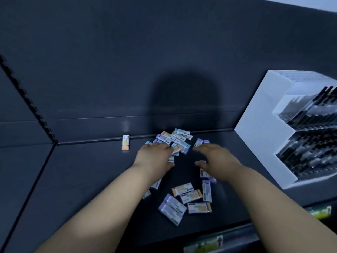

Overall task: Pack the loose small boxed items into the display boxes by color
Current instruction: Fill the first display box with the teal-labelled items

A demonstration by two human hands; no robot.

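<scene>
Dark shelf, contents, near to far.

1. Yellow-green printed label strip (204, 243) on the shelf's front edge, at 6 o'clock of the view; print blurred.
2. Dark matte shelf surface (91, 170), carrying all items below.
3. Near cluster of small white cardboard boxes, between the two forearms at 6 o'clock of the hands: a purple-ended pair (172, 209) lying side by side and touching, three orange-ended boxes (182, 189) just beyond and beside them, and one purple-ended box (207, 190) lying lengthwise at 3 o'clock of the orange ones.
4. Left hand (154, 157), palm down, fingers stretched out loosely. The fingertips reach the edge of the far pile. No grasp is visible.
5. Right hand (218, 161), at 3 o'clock of the left, apart from it. The fingers are spread and arched over purple-ended boxes; the hand is relaxed and holds nothing.
6. Far pile of mixed small white boxes (175, 138) with teal, purple and orange ends, heaped against the shelf's back lip at 12 o'clock of the hands.
7. Single orange-ended small box (125, 142), at 9 o'clock of the pile and well apart from it.
8. White tiered display stand (259, 128), at 3 o'clock, stocked with rows of dark slender items.
9. Dark back panel (127, 61), bearing a rounded shadow (184, 99).
</scene>
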